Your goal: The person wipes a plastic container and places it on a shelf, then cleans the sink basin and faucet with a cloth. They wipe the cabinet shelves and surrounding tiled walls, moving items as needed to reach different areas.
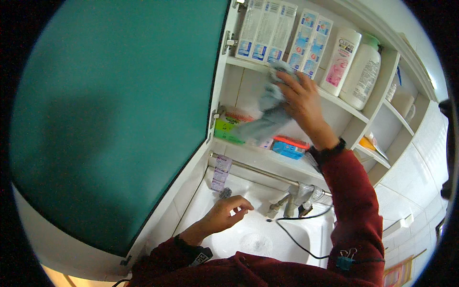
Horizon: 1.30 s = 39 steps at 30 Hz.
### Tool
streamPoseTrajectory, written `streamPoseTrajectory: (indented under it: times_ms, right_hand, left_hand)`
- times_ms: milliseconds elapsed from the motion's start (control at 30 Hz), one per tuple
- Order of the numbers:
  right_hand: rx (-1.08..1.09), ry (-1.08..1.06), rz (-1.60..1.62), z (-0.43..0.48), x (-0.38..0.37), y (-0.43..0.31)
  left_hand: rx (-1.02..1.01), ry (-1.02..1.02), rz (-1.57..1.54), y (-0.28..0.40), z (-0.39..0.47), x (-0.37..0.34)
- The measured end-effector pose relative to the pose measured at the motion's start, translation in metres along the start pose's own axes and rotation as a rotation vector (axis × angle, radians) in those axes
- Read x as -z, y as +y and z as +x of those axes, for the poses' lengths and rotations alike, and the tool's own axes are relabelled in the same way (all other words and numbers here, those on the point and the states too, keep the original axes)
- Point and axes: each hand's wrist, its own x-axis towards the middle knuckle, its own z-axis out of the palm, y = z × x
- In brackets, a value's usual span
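Observation:
My right hand (301,100) grips a grey-blue cloth (269,118) at the front edge of the middle shelf of a white wall cabinet, just under some upright toothpaste-like boxes (269,32). The cloth hangs down, blurred, partly hiding a green box (227,129) on the shelf below. A blue package (288,149) and a red comb (292,141) lie on that lower shelf. My left hand (229,213) is held over the white washbasin (222,244), fingers curled, with nothing in it. Near it are a grey scrubber (225,193) and purple sachets (219,174) hanging from a metal rail.
An open cabinet door with a green panel (118,107) fills the left. A shampoo bottle (340,62) and a white bottle (362,75) stand on the middle shelf. The basin's faucet (294,202) has a cloth above it on the rail (265,173). A black cable (297,244) crosses the basin.

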Motion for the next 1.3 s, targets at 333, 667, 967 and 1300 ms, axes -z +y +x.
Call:
streamPoseTrajectory:
  times_ms: [333, 667, 967, 1300]
  right_hand:
    - [-0.407, -0.121, -0.297, -0.117, 0.125, 0.048]
    - [-0.350, -0.133, -0.307, -0.148, 0.148, 0.072]
    - [-0.278, 0.041, -0.350, -0.127, 0.152, 0.109]
    - [-0.824, 0.305, -0.530, -0.200, 0.214, 0.182]
  left_hand:
    - [-0.017, -0.123, 0.127, 0.009, 0.032, -0.020]
    - [-0.707, 0.187, 0.676, 0.088, 0.188, -0.020]
    - [-0.933, 0.301, 1.145, 0.103, 0.315, -0.047]
    - [-0.890, 0.290, 1.079, 0.081, 0.319, -0.054]
